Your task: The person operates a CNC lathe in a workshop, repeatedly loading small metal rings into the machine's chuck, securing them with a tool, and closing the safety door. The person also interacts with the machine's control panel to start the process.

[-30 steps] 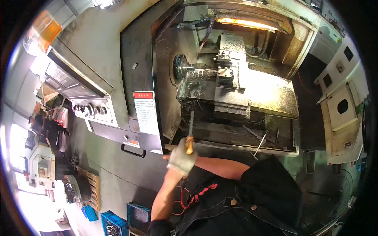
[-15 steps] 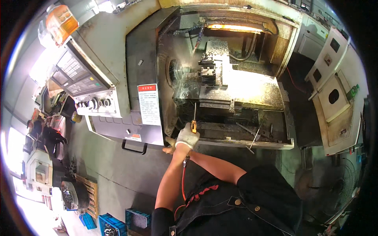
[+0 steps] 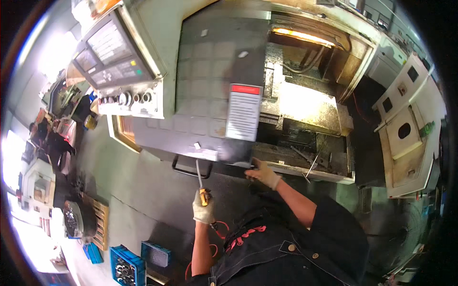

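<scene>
The person is standing in front of a large grey machine, both hands in pale work gloves. The left hand is gripping a tool with an orange handle, fingers wrapped tight round the handle, and the thin metal shaft is pointing up toward the black pull handle on the lower edge of the machine's sliding door. The tip is sitting just beside that pull handle; whether it is touching I cannot tell. A red coiled hose is running from near the left wrist across the dark overalls.

The right hand is reaching forward and resting on the bottom right corner of the door, fingers curled over its edge, holding the door and nothing loose. A white label with a red top is sitting on the door near that edge.

To the right of the door the machine's work chamber is lying open and lit, with thin metal rods leaning on its lower sill. The control panel, with a screen and knobs, is standing to the left of the door. On the floor at lower left, a blue crate is holding small parts, next to a wooden pallet.
</scene>
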A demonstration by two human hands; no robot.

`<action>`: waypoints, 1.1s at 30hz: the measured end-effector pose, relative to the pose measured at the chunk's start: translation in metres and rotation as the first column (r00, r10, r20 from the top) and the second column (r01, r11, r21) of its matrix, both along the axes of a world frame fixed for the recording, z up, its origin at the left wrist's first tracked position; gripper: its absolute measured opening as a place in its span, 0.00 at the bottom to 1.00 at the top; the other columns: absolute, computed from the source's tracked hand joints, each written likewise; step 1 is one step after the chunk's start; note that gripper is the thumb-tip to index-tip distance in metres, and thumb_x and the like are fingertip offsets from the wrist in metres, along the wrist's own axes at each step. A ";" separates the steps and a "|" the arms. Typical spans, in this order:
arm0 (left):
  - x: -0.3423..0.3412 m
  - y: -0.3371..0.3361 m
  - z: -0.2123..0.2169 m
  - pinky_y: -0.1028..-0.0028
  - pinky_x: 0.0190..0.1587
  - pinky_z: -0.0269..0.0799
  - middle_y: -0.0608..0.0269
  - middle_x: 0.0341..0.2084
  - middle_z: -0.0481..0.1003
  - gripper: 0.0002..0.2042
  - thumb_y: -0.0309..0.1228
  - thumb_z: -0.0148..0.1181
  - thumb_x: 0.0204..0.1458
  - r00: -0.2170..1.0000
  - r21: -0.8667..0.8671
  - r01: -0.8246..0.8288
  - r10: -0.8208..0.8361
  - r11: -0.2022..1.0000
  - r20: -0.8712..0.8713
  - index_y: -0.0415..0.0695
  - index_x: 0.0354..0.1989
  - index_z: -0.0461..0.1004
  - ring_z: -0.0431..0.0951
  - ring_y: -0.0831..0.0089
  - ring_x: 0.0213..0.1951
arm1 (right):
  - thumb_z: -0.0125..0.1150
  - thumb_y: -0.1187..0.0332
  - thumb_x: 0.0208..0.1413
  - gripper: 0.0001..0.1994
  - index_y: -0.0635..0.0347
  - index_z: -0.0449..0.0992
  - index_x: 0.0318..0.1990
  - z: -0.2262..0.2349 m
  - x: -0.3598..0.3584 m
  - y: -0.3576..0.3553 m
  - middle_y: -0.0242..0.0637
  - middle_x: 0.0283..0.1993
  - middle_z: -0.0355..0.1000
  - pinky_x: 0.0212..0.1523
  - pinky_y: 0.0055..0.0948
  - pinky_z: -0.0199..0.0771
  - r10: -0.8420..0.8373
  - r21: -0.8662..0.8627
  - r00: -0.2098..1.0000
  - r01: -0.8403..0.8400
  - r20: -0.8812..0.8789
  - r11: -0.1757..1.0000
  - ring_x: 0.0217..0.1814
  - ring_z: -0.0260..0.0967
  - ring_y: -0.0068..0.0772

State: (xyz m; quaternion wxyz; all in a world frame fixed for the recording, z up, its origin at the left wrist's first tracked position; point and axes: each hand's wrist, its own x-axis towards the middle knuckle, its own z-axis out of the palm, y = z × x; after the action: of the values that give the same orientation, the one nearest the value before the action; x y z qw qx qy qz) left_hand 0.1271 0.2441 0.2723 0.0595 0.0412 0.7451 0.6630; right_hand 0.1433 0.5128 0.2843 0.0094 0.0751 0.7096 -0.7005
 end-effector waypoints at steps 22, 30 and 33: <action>0.144 -0.183 -0.254 0.65 0.45 0.66 0.50 0.40 0.71 0.21 0.39 0.53 0.36 0.617 -0.582 0.344 0.289 0.737 0.732 0.44 0.42 0.68 0.70 0.54 0.43 | 0.55 0.71 0.47 0.14 0.65 0.67 0.43 0.075 0.099 0.050 0.34 0.39 0.67 0.43 0.27 0.64 -0.669 0.273 0.533 0.844 -0.518 0.462 0.39 0.63 0.28; 0.142 -0.220 -0.257 0.64 0.42 0.66 0.47 0.37 0.71 0.19 0.39 0.52 0.38 0.638 -0.633 0.098 0.439 0.768 0.632 0.43 0.39 0.67 0.71 0.53 0.42 | 0.54 0.71 0.46 0.13 0.59 0.70 0.41 0.105 -0.035 -0.144 0.31 0.29 0.67 0.27 0.18 0.64 0.085 0.300 0.965 -0.007 -0.247 0.954 0.26 0.63 0.20; 0.138 -0.209 -0.224 0.64 0.40 0.66 0.46 0.35 0.71 0.18 0.35 0.53 0.36 0.605 -0.646 -0.107 0.564 0.756 0.561 0.42 0.38 0.67 0.71 0.53 0.41 | 0.55 0.73 0.42 0.12 0.59 0.71 0.38 0.042 -0.079 -0.224 0.34 0.31 0.70 0.32 0.26 0.67 0.487 0.397 0.873 -0.456 0.026 0.796 0.32 0.68 0.26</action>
State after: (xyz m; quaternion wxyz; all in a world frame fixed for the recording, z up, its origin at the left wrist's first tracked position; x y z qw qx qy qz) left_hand 0.2646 0.0354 0.0478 0.2276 -0.3932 0.8075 0.3763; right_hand 0.0642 0.2890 0.3260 0.1410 -0.1309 0.8309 -0.5221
